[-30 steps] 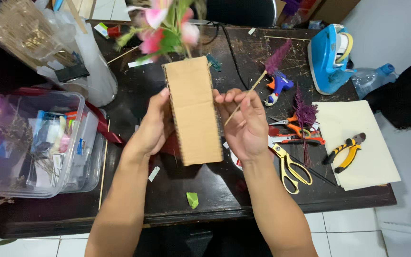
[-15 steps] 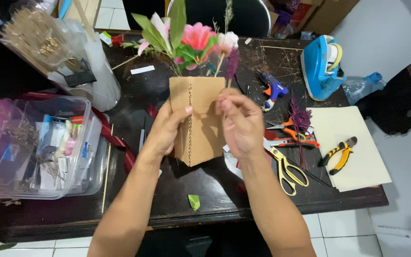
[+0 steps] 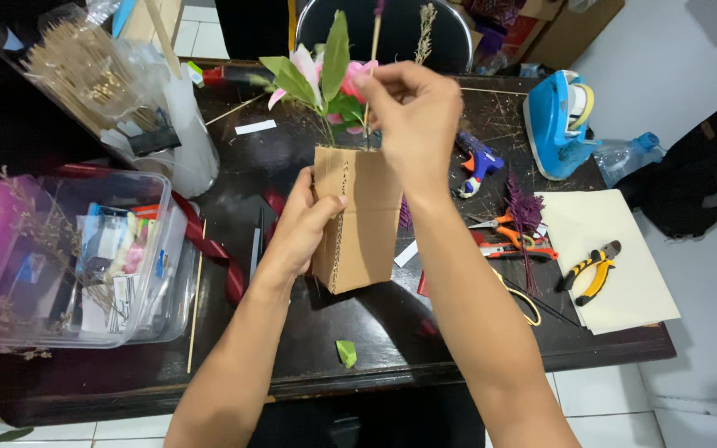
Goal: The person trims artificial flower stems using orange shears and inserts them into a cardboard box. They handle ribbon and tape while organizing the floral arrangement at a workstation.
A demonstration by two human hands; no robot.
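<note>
Fingers (image 3: pixel 379 91) pinching thin stem (image 3: pixel 373 50), ribbed cardboard sleeve (image 3: pixel 363 220)

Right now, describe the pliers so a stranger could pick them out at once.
Start at the dark table and go to the cream sheet at its right end. The pliers lie on that sheet's left part, alone there, with yellow-and-black handles, unlike the orange-handled tools beside it.

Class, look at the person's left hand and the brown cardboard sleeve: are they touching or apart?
Touching. The head view shows the left hand wrapped around the cardboard sleeve's left edge, thumb pressed on its front face, no gap.
</note>
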